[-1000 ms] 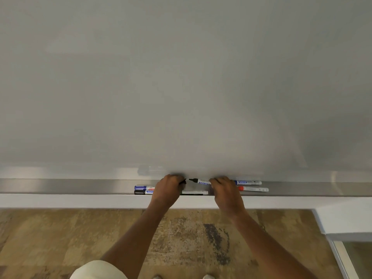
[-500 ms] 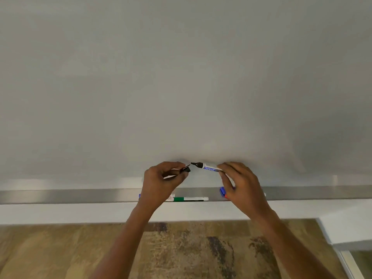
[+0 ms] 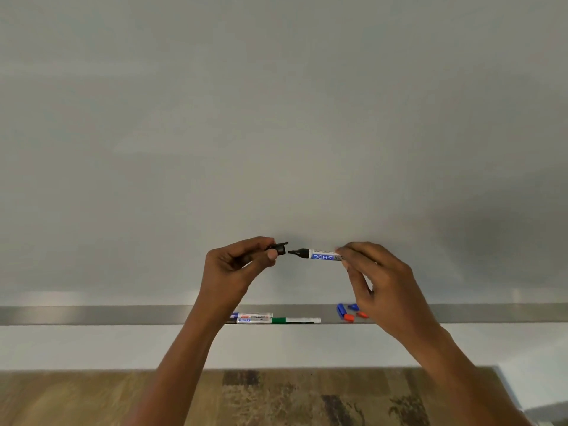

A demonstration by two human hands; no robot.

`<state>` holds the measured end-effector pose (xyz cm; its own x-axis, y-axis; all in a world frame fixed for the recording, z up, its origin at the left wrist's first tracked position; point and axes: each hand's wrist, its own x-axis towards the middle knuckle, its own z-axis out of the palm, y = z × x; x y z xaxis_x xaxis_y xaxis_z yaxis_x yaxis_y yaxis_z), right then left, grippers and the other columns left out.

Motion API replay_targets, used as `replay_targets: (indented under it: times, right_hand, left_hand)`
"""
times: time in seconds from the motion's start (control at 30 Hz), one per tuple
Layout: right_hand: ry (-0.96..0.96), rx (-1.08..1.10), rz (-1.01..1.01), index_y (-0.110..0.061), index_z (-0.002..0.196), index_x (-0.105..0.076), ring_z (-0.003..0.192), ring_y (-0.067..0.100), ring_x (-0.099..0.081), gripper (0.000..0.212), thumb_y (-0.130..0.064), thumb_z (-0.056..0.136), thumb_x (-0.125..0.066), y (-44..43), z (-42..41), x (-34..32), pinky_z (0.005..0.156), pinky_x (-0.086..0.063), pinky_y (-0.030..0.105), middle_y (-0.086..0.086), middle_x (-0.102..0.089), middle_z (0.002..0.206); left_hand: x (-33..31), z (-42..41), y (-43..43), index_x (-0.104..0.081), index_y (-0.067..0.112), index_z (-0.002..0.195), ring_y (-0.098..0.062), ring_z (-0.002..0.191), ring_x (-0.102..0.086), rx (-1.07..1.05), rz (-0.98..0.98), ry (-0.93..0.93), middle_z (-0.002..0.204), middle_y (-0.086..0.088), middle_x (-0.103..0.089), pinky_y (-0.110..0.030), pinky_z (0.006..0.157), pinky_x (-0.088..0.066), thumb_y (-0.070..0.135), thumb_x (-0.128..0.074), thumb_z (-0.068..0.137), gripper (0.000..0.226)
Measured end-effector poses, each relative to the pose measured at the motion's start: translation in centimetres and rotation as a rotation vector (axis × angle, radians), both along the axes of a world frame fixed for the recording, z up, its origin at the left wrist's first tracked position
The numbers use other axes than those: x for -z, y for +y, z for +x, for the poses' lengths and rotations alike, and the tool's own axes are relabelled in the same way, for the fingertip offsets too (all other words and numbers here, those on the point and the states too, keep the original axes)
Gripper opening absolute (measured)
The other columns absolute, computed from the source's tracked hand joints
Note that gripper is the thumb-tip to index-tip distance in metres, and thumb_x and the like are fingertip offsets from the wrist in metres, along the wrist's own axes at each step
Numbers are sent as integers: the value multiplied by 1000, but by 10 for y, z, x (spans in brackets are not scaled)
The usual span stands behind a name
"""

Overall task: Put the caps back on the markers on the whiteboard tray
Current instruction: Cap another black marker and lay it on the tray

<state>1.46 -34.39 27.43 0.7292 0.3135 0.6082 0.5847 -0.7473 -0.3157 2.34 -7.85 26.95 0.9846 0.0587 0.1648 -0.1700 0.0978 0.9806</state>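
My left hand (image 3: 236, 265) pinches a black cap (image 3: 280, 249) with its open end facing right. My right hand (image 3: 378, 278) holds a white marker with a black tip (image 3: 319, 255), level, its tip pointing left at the cap. A small gap separates tip and cap. Both are held in front of the whiteboard, above the metal tray (image 3: 123, 315). On the tray lie two white markers (image 3: 253, 317), a green marker (image 3: 295, 320), and loose blue caps (image 3: 340, 310) and red caps (image 3: 349, 317).
The grey whiteboard (image 3: 276, 118) fills the upper view. Below the tray runs a white wall strip (image 3: 92, 345), then a brown patterned floor (image 3: 276, 398). A white edge shows at the lower right.
Both hands have risen from the tray with the black cap and the marker. The right hand moved off the loose blue and red caps, which now show on the tray.
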Motion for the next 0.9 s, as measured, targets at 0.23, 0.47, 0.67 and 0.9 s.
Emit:
replay_targets:
  times: [0.23,0.47,0.67,0.9]
  right_hand:
    - [6,-24,0,-9,118,-68,97,19,-65,28,-4,92,-64,5,-16,-7,80,-58,38,2,-68,112]
    - [70,-112,130,-13,116,-70,95,12,-64,26,-5,91,-66,16,-16,-8,79,-57,32,-3,-68,107]
    - [194,-136,168,-24,113,-71,78,9,-59,22,-21,92,-67,23,-11,-6,67,-39,9,-20,-65,89]
    - [192,-122,173,-22,110,-71,74,0,-53,20,-26,94,-61,29,-10,1,65,-40,11,-27,-57,84]
  left_hand:
    - [-5,-17,-2,-82,20,100,-26,97,-77,7,31,-4,97,-6,-82,-44,97,-57,24,-85,74,26]
    - [3,-23,-8,-82,15,100,-24,96,-76,13,-183,123,100,-13,-80,-32,91,-58,25,-89,67,35]
    - [11,-22,-14,-80,2,100,-28,102,-76,120,-452,244,104,-17,-79,-27,86,-60,16,-88,69,35]
    - [19,-16,-13,-81,0,93,-29,99,-76,103,-450,236,99,-16,-79,-29,85,-61,18,-89,68,32]
